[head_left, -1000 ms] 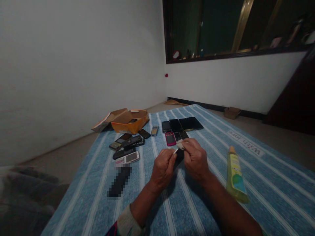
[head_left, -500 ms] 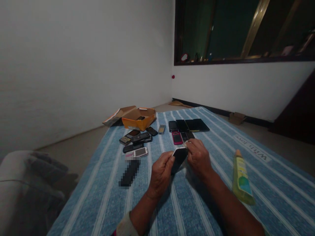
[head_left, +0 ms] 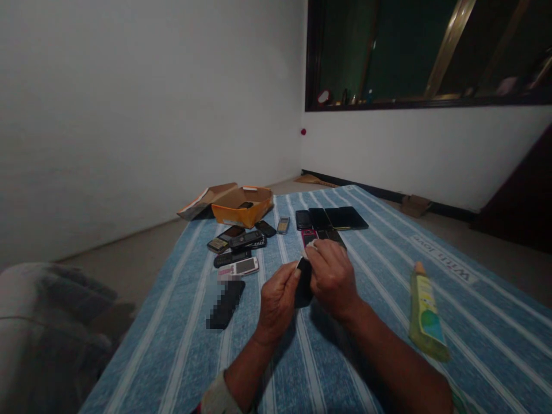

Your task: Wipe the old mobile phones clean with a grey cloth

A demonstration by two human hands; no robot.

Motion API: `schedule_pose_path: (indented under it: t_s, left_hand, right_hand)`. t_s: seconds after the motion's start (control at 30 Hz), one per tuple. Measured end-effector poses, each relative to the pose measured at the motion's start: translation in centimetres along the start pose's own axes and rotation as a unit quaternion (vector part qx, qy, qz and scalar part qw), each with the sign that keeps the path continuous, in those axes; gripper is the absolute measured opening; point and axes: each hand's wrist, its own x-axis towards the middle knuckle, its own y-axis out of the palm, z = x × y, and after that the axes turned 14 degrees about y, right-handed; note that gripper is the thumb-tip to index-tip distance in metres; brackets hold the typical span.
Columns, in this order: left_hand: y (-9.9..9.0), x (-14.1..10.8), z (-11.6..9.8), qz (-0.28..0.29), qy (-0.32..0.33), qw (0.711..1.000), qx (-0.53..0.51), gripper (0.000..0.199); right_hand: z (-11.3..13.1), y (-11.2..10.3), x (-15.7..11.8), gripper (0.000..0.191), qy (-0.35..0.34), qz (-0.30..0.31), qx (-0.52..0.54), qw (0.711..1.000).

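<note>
Nearest us, over a striped blue sheet [head_left: 181,345], our left hand [head_left: 276,299] is gripping a dark phone [head_left: 303,287] in mid-scene, the thumb pressing along its left edge. Our right hand [head_left: 333,276] is curling its fingers around a scrap of pale cloth [head_left: 309,246] at the phone's far end, hiding that corner. We are judging the phone to be light and stiff, its smooth face probably slippery and its screen fragile; the long side edges are offering the surest hold. The scrap is likely feeling soft and limp, suiting a bunched pinch.

On the near right, a bottle [head_left: 429,316] of yellow-green liquid is lying with its cap pointing away. On the left, a dark shape [head_left: 226,305] is lying too pixelated for us to name, with a white phone [head_left: 246,266] just beyond and a pile of dark phones [head_left: 248,238] farther off. Past our hands, a pink phone [head_left: 309,237] is partly showing, near a dark tablet [head_left: 347,217]. At the far left, an orange box [head_left: 241,218] is standing uncovered. Farthest, we are seeing a dark window [head_left: 405,57].
</note>
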Motion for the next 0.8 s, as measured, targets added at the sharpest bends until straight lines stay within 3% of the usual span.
schedule_pose_path:
  t_s: [0.23,0.43,0.57,0.67,0.8]
  left_hand:
    - [-0.2,0.1,-0.2,-0.003,-0.007,1.0,-0.008,0.028]
    - [-0.4,0.1,0.3,-0.017,-0.038,0.999,-0.023,0.029]
    - [-0.5,0.0,0.6,-0.045,-0.067,0.996,-0.026,0.031]
    - [-0.7,-0.1,0.8,-0.063,-0.081,0.994,-0.024,0.032]
    - [-0.7,-0.1,0.8,-0.058,-0.077,0.995,-0.016,0.031]
  right_hand:
    - [-0.3,-0.2,-0.1,0.026,-0.035,0.007,0.041,0.999]
    - [-3.8,-0.7,-1.3,0.03,-0.015,0.015,0.031,0.999]
    - [-5.5,-0.5,-2.3,0.036,0.044,0.022,0.062,0.997]
    - [-5.2,-0.5,-2.3,0.039,0.079,0.007,0.091,0.993]
    - [-3.2,-0.5,-0.6,0.033,0.057,-0.014,0.089,0.994]
